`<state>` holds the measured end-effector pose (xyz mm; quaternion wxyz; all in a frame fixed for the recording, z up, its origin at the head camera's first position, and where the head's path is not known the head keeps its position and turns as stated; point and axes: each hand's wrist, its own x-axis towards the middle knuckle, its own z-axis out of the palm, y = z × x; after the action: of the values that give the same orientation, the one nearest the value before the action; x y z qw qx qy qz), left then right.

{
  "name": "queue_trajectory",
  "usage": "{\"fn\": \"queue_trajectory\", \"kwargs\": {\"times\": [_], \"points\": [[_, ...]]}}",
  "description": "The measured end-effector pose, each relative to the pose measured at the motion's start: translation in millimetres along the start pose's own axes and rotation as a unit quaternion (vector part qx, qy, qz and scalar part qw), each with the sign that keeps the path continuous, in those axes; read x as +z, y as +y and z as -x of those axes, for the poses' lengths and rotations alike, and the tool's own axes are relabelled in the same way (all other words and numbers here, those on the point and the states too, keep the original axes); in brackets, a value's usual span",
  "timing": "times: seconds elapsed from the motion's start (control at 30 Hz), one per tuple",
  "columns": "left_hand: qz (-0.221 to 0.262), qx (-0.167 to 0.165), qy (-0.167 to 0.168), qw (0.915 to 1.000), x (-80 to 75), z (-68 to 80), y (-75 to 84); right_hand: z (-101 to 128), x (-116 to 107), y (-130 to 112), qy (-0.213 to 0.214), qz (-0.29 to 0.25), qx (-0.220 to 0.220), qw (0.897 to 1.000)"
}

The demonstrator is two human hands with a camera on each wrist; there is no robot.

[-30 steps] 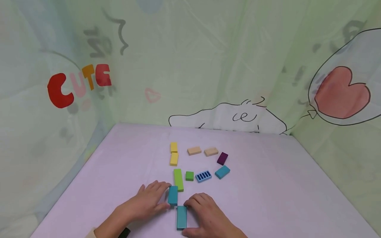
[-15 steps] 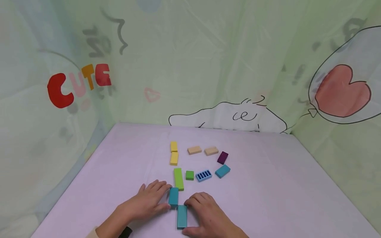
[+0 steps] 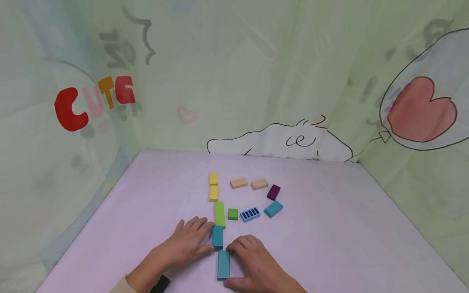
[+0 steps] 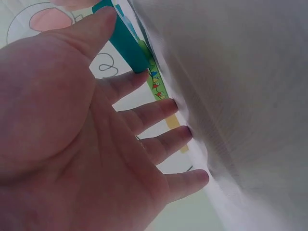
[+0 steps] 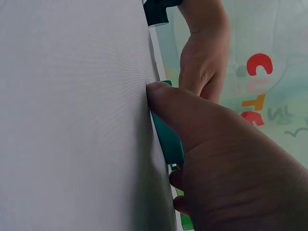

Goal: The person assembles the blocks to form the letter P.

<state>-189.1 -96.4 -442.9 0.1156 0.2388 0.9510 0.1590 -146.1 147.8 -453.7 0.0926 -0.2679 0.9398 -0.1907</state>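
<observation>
My left hand (image 3: 187, 244) holds a teal block (image 3: 217, 237) by its ends, between thumb and index finger; its other fingers (image 4: 153, 114) are spread and straight. Beyond this block, a lime-green block (image 3: 219, 215) reaches close to a yellow block (image 3: 214, 193). A second teal block (image 3: 223, 265) lies nearer to me, just off the first one's near end. My right hand (image 3: 256, 266) pinches it lengthwise, the thumb (image 5: 166, 98) at its near end and the fingers at its far end. Both teal blocks lie flat on the tabletop.
Another yellow block (image 3: 213, 179) continues the row. To its right lie two beige blocks (image 3: 239, 183), a purple block (image 3: 273, 192), a blue block (image 3: 273, 209), a striped block (image 3: 250, 214) and a small green block (image 3: 233, 214). Printed curtains (image 3: 234, 81) surround the lilac table (image 3: 329, 228).
My left hand has slid its teal block right and, lately, away from me. The lime-green block has shifted away, closing its gap to the yellow one. My right hand has stayed nearly still.
</observation>
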Motion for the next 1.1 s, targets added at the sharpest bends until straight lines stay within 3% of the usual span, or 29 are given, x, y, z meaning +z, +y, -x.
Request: {"fn": "queue_trajectory", "kwargs": {"times": [1.1], "points": [[0.005,-0.014,0.005,0.9999,-1.4,1.1,10.8,-0.2,0.0,-1.3,0.015,0.017,0.002,1.0]]}}
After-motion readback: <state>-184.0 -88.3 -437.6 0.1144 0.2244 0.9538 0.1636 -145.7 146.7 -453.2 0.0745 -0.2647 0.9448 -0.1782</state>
